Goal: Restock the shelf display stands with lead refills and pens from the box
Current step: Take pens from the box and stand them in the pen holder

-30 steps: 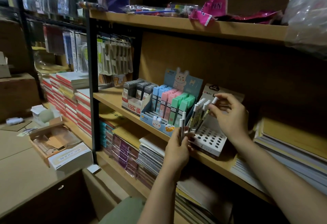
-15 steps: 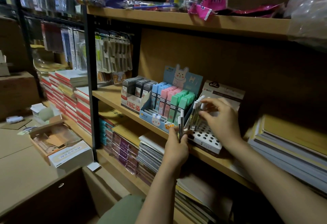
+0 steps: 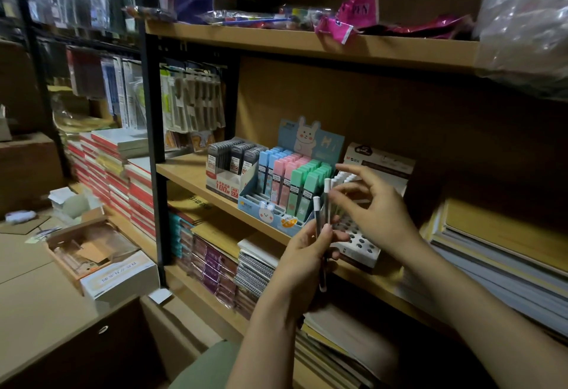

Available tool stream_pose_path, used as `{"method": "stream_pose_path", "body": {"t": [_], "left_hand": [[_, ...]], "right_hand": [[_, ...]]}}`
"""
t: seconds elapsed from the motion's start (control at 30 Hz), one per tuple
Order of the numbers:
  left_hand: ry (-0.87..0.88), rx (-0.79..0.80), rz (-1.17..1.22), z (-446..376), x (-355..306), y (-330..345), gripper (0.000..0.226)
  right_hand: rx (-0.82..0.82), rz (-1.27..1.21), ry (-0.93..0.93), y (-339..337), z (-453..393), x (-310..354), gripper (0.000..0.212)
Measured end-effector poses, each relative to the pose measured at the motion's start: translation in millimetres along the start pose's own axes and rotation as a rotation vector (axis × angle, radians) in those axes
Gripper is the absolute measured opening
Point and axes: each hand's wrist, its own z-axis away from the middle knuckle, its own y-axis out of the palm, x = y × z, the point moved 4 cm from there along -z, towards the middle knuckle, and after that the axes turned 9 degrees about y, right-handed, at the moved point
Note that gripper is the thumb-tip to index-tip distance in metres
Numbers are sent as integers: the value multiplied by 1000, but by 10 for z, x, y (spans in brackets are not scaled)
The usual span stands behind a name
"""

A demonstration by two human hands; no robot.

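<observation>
Now: left hand (image 3: 302, 253) curled round two pens (image 3: 321, 229), centre frame; right hand (image 3: 373, 207) fingers spread, holding nothing, just beside caps. Pens light, stiff, slick; pinch mid-barrel.

Open holes show at the front of the white pen stand (image 3: 358, 242); standing pens (image 3: 342, 178) crowd its back rows; the rabbit lead-refill display (image 3: 287, 195) stands just beside its left side, a notebook stack (image 3: 498, 253) (edges facing out) closes the right; the upper shelf (image 3: 307, 43) hangs well above.

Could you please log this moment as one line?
left hand grips pens | right hand reaching for one | pen stand part-filled
</observation>
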Motion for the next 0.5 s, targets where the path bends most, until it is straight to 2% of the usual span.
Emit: {"method": "stream_pose_path", "body": {"t": [0.17,0.33,0.5], "left_hand": [[23,-19,-12,53,-54,-26,21],[29,-79,68,45,-67,-37,25],[40,-98,44,41,-59,-50,21]], "right_hand": [[6,-45,12,42,4,64,32],[108,-178,72,31,-11,51,30],[28,-91,39,-3,31,48,33]]}}
